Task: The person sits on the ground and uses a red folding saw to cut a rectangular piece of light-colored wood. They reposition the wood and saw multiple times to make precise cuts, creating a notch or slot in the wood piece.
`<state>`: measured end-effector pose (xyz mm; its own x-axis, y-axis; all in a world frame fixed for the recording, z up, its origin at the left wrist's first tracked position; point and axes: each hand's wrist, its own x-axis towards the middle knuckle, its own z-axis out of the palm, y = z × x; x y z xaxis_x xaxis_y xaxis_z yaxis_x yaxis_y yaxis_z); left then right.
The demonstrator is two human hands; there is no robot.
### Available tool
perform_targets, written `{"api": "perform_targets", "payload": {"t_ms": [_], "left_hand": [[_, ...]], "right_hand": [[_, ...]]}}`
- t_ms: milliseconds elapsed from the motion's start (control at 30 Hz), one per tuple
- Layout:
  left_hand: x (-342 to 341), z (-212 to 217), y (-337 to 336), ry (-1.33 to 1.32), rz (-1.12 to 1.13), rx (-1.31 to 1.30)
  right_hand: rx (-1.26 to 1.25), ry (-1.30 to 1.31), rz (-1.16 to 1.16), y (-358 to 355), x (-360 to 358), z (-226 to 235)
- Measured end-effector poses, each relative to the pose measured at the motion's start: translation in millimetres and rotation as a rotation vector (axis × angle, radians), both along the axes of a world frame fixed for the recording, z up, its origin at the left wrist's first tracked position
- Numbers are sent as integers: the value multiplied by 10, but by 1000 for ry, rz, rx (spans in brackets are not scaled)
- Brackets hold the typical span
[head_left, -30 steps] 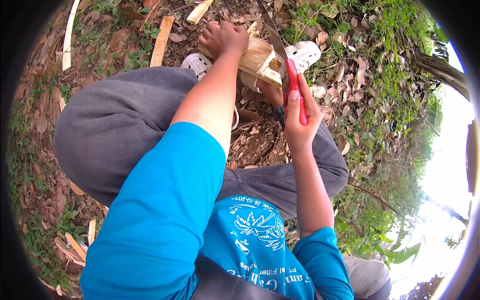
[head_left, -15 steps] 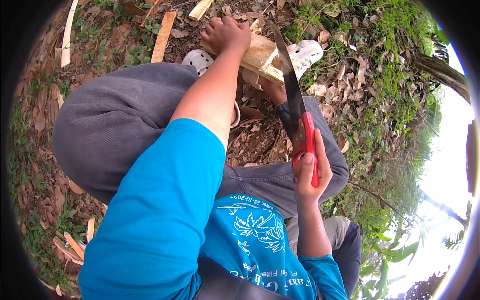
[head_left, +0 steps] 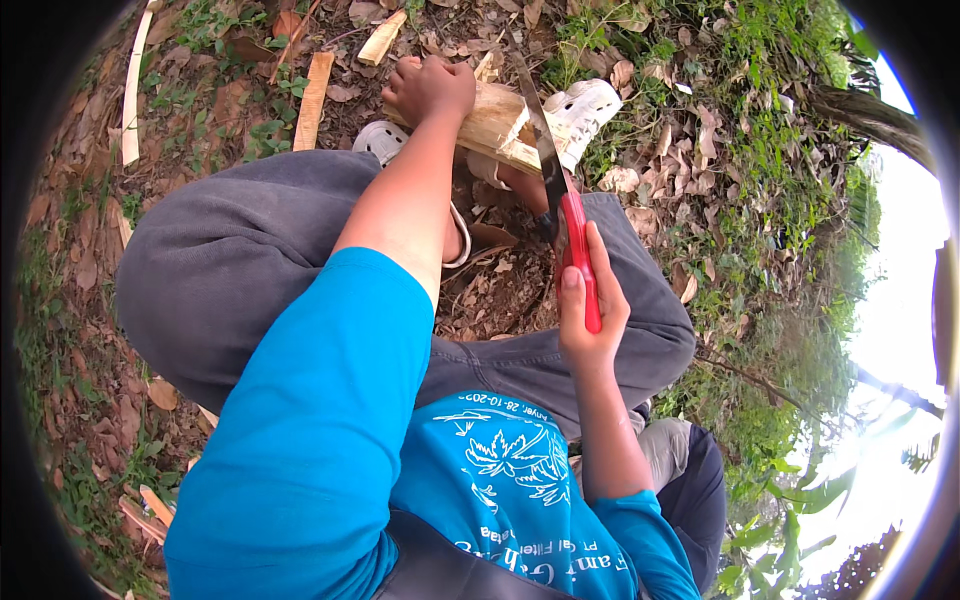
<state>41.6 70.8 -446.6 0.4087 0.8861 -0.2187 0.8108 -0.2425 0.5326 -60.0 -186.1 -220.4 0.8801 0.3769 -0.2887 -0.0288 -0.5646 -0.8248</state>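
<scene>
My right hand (head_left: pixel 595 310) is wrapped around the red handle of a handsaw (head_left: pixel 548 150). Its long dark blade points away from me and lies across the right end of a pale, split piece of wood (head_left: pixel 500 112). Whether the teeth touch the wood cannot be made out. Stretched out at the far side, my left hand (head_left: pixel 432 90) is closed over the left part of that wood and presses on it. The wood rests low between my feet, by a white clog (head_left: pixel 590 110) on the right and another white clog (head_left: pixel 380 140) on the left.
Loose wood strips lie on the leafy ground: one flat piece (head_left: pixel 313 100), a short piece (head_left: pixel 382 38) and a long thin strip (head_left: pixel 131 90). More wood scraps (head_left: pixel 150 508) are at the lower left. A trunk or branch (head_left: pixel 870 120) stands at the right.
My right hand has pushed the saw forward and a little left, its blade sliding along the wood's right end. My left hand keeps its hold; the whole view has shifted slightly.
</scene>
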Motion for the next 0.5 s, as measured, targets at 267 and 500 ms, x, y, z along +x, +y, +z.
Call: {"api": "perform_targets", "payload": {"t_ms": [267, 500], "left_hand": [[-39, -122, -20, 12, 7, 17], [-33, -14, -49, -34, 75, -1]], "right_hand": [[78, -98, -26, -261, -64, 288], [180, -79, -22, -18, 310, -11]]}}
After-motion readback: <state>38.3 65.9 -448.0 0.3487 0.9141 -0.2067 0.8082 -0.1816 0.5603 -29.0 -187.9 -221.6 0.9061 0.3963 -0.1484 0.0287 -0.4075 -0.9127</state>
